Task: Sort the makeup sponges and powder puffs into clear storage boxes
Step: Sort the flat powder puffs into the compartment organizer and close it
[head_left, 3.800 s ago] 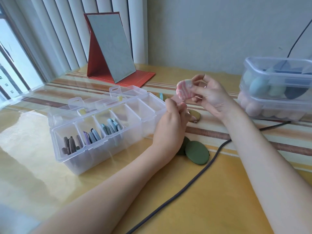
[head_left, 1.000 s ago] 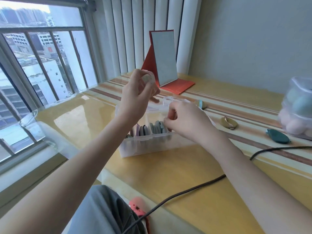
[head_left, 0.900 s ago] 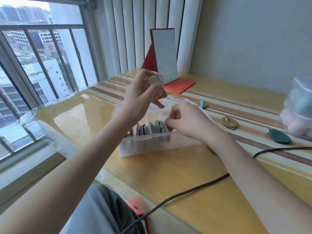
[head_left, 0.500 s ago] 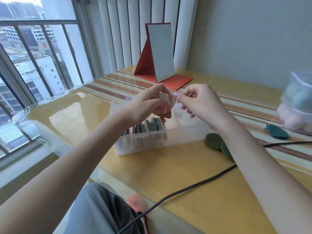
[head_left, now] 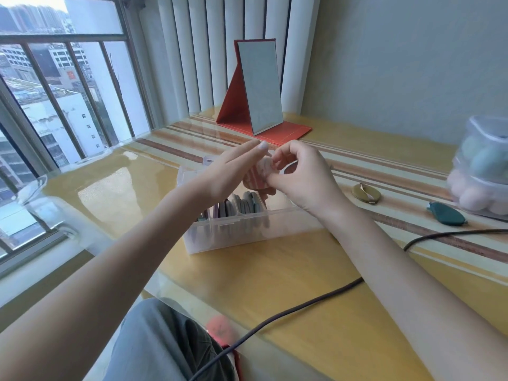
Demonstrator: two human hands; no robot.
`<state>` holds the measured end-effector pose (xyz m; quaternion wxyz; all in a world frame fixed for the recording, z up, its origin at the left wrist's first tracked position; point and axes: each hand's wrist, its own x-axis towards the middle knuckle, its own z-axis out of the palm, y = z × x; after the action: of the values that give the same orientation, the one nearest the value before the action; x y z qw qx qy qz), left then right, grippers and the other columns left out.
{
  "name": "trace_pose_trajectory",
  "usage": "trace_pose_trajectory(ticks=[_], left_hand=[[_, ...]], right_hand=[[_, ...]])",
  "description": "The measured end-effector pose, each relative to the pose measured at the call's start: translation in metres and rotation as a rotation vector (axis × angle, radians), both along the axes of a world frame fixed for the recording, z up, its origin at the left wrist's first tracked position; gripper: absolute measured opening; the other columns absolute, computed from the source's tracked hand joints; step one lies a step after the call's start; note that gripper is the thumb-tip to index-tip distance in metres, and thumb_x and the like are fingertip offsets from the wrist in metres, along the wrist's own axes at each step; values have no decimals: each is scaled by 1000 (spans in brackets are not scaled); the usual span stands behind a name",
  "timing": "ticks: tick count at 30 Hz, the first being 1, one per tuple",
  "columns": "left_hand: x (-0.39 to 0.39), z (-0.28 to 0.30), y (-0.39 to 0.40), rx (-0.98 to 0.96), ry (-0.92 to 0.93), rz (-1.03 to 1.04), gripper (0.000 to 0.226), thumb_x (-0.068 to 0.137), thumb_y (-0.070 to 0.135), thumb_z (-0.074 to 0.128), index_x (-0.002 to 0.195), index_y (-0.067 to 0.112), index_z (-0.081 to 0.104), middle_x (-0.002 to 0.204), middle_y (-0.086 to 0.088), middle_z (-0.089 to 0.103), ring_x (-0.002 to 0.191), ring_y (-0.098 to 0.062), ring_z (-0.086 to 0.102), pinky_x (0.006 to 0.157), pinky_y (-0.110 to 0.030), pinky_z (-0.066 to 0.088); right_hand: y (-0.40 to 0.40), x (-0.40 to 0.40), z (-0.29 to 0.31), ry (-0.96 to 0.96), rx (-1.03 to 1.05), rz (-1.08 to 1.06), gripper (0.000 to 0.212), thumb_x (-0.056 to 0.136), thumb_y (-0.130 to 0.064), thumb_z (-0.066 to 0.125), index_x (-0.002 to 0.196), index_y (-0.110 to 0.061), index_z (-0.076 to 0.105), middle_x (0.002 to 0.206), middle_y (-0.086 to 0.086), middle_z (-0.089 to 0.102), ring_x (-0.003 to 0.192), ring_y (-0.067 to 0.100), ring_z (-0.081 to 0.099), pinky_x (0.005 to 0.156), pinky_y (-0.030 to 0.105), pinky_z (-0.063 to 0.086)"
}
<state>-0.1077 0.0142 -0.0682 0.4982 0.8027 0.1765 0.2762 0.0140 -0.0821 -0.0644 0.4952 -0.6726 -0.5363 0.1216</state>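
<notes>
Change: since half a second ago both hands have stayed together above the divided clear box (head_left: 247,229); the left fingers now lie straighter, and two dark green puffs seen beside the box are now hidden behind the right forearm.
Left hand: left hand (head_left: 228,174) is extended with straight fingers, laid flat against the pink puff (head_left: 259,174) (supporting it, not curled round it).
Right hand: right hand (head_left: 299,177) has curled fingers that pinch the edge of the pink puff.
Task item position: the pink puff is held in the air between both hands, just above the box and not yet in any compartment.
Box contents: flat puffs in grey, purple and teal stand on edge in the near-left compartments; the right-hand compartments appear unfilled.
Remaining items: an olive puff (head_left: 367,193) and a teal puff (head_left: 446,214) lie on the table (head_left: 288,270), well apart from the box; a stacked clear container (head_left: 483,166) holding egg-shaped sponges stands at far right.
Task meaning: the pink puff is probably being aligned for insertion on edge; sorting is partly complete.
</notes>
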Motion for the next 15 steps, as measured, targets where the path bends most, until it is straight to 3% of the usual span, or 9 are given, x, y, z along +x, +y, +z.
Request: trace_pose_trajectory(ticks=[3, 5, 7, 9, 12, 15], left_hand=[[1, -1, 2, 46, 63, 51, 58, 98, 47, 29, 98, -3, 58, 89, -23, 66, 81, -34, 63, 74, -39, 50], [2, 0, 4, 67, 69, 42, 45, 101, 40, 33, 94, 4, 59, 90, -19, 64, 88, -36, 62, 86, -54, 49], [0, 0, 4, 60, 86, 16, 39, 95, 48, 43, 95, 13, 59, 90, -10, 64, 89, -28, 63, 86, -50, 51], [-2, 1, 3, 90, 137, 14, 42, 79, 55, 62, 94, 15, 58, 82, 1, 64, 79, -19, 63, 74, -36, 52], [-3, -1, 4, 154, 196, 11, 44, 68, 27, 84, 100, 17, 56, 88, 0, 69, 80, -19, 69, 72, -35, 58], [-3, -1, 5, 80, 143, 2, 39, 75, 3, 76, 105, 9, 51, 93, -11, 70, 81, -24, 72, 73, -38, 60]], right_hand=[[-2, 6, 6, 218, -50, 38, 16, 77, -15, 72, 82, -19, 57, 74, -2, 62, 54, -1, 56, 42, 8, 38], [-3, 12, 9, 218, -70, 9, 17, 76, -12, 68, 80, -20, 54, 73, 0, 61, 58, 5, 58, 42, 11, 40], [-4, 15, 8, 177, -106, 5, 18, 79, -13, 68, 82, -19, 51, 75, 2, 62, 65, 12, 62, 48, 17, 47], [-3, 16, 6, 218, -131, 17, 19, 82, -11, 67, 83, -18, 50, 78, 6, 66, 67, 15, 66, 58, 27, 57], [-3, 18, 7, 283, -128, -2, 18, 82, -7, 65, 86, -16, 50, 75, 5, 66, 55, 6, 64, 62, 28, 60], [-5, 19, 11, 323, -109, -26, 17, 82, -8, 61, 83, -17, 46, 67, 3, 66, 50, 8, 61, 53, 26, 54]])
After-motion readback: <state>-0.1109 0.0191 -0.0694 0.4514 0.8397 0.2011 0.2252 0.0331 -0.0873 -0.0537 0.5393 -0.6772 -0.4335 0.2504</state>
